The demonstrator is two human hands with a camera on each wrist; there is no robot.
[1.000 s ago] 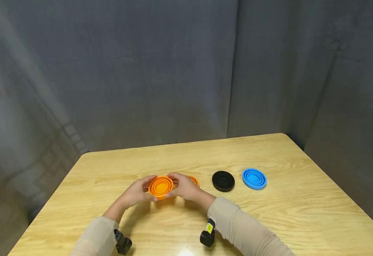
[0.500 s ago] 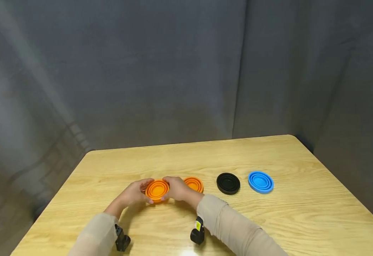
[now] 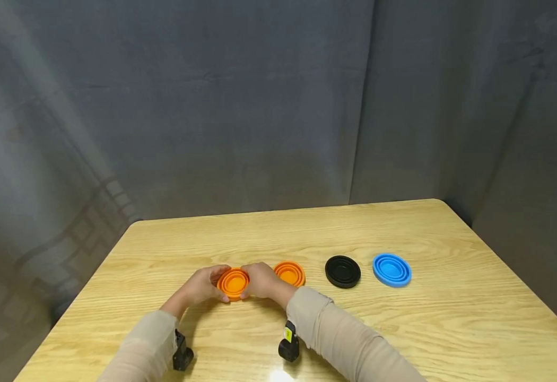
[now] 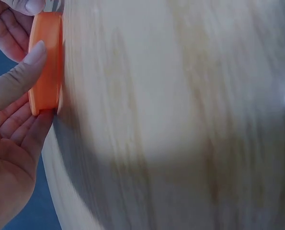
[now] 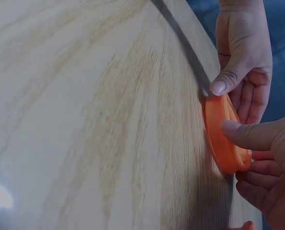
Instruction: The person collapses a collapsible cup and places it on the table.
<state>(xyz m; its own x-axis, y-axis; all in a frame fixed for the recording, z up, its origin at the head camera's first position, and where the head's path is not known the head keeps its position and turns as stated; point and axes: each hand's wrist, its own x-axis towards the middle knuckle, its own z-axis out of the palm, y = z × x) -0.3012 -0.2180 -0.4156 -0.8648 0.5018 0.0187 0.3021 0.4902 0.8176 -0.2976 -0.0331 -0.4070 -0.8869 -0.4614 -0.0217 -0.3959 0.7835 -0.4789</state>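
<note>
An orange collapsible bowl [image 3: 234, 284], folded flat into concentric rings, sits low at the tabletop between my two hands. From its left side my left hand [image 3: 202, 286] grips the rim, thumb at the near edge and fingers around the far side. My right hand [image 3: 261, 280] holds the opposite side in the same way. In the left wrist view the bowl [image 4: 47, 64] is seen edge-on, close against the wood. The right wrist view shows both thumbs on the outer wall of the bowl [image 5: 219, 136].
Right of the held bowl lie a second orange collapsible bowl [image 3: 289, 274], a black one [image 3: 342, 271] and a blue one [image 3: 392, 270], in a loose row. The wooden table [image 3: 431, 329] has rounded far corners, with grey curtains [image 3: 240, 116] behind it.
Both hands have carried the orange bowl down to the tabletop and a little left, away from the second orange bowl, which now shows more fully. The head view has shifted slightly.
</note>
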